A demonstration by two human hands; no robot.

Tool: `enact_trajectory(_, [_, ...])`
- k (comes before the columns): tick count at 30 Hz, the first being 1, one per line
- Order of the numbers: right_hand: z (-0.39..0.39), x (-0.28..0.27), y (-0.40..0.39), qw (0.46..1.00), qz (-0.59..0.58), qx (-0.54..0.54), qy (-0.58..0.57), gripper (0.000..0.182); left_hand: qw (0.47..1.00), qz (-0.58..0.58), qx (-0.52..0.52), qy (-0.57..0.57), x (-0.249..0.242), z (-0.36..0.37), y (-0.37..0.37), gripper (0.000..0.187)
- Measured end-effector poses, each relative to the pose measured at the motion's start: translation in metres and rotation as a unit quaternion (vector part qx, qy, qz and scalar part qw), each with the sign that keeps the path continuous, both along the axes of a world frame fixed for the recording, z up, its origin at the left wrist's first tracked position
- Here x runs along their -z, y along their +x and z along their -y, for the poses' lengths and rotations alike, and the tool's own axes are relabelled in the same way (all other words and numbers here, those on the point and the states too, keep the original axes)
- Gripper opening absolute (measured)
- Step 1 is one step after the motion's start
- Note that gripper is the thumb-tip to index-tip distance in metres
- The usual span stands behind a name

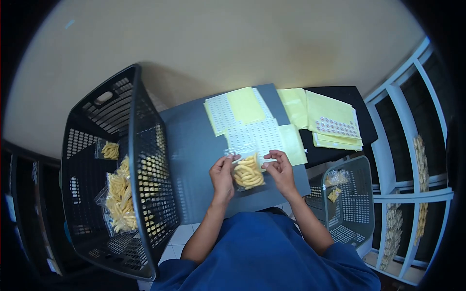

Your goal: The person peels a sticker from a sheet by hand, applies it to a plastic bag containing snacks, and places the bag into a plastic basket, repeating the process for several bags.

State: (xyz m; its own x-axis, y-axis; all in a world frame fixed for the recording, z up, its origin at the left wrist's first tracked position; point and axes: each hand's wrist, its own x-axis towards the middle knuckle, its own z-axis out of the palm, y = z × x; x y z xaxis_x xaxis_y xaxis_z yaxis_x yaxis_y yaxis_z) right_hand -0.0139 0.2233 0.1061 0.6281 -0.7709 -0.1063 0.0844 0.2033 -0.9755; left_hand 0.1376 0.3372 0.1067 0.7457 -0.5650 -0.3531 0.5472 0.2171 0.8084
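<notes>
A clear plastic bag of pale yellow, finger-shaped snacks (248,172) is held just above the grey table, in front of my body. My left hand (223,175) pinches its upper left edge between thumb and fingers. At the bag's right edge is my right hand (280,169), its fingers curled and thumb and forefinger close together. Whether these fingertips grip the bag or some small thing is too small to tell. Just beyond the bag lie sheets of small printed labels (257,136), some with yellow backing.
On the left stands a large dark perforated basket (136,194) with many snack bags (120,199) inside. Yellow sheets with round red labels (335,126) lie on a black surface at right. A grey-green basket (357,213) holding a few bags sits lower right, beside a white-framed rack (412,198).
</notes>
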Motion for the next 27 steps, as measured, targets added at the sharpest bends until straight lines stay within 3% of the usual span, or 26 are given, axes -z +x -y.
enact_trajectory(2, [0.011,0.008,-0.024,0.998,-0.04,0.041,-0.033,0.032,1.0,0.019,0.011,0.02,0.011,-0.002,0.003,0.022])
enact_trajectory(5, [0.05,0.03,-0.071,0.982,-0.124,0.111,-0.092,0.014,0.969,0.182,0.042,0.161,0.023,-0.01,0.003,0.025])
enact_trajectory(8, [0.108,0.047,-0.121,0.961,-0.167,0.16,-0.148,0.013,0.948,0.207,0.049,0.236,0.023,-0.015,0.002,0.031])
enact_trajectory(11, [0.17,0.054,-0.161,0.943,-0.215,0.185,-0.175,0.014,0.777,0.52,-0.077,0.347,0.013,-0.005,-0.012,0.034])
enact_trajectory(14, [0.226,0.044,-0.177,0.904,-0.303,0.182,-0.241,0.017,0.788,0.519,-0.081,0.32,-0.015,0.026,-0.037,0.038])
enact_trajectory(15, [0.245,0.047,-0.176,0.905,-0.293,0.165,-0.263,0.017,0.788,0.544,-0.056,0.282,-0.026,0.045,-0.048,0.03])
enact_trajectory(20, [0.319,0.057,-0.155,0.901,-0.304,0.052,-0.306,0.016,0.852,0.473,0.173,0.143,-0.023,0.161,-0.108,0.023])
enact_trajectory(24, [0.332,0.07,-0.142,0.887,-0.324,-0.007,-0.33,0.016,0.855,0.39,0.285,0.19,0.017,0.259,-0.142,0.023])
enact_trajectory(27, [0.35,0.077,-0.142,0.891,-0.332,0.067,-0.304,0.014,0.805,0.437,0.308,0.258,0.018,0.31,-0.15,0.025])
